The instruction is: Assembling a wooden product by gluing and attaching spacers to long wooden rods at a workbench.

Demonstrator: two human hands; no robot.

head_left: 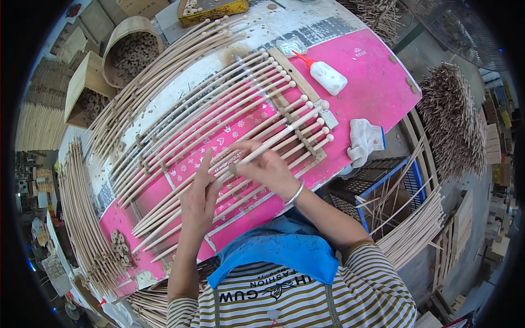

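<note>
Right hand (268, 168) with fingers clamped on a wooden dowel (284, 134) lying across a fanned dowel row on the pink worktop (377, 82); left hand (199, 197) resting flat, fingers apart, beside it.

We see a white plastic glue bottle with a red nozzle (327, 75) lying on the pink table cover. A yellow rectangular box of small wooden rings (212, 11) stands at the table's far edge. Open plywood boxes (82, 87) sit at the far left.
</note>
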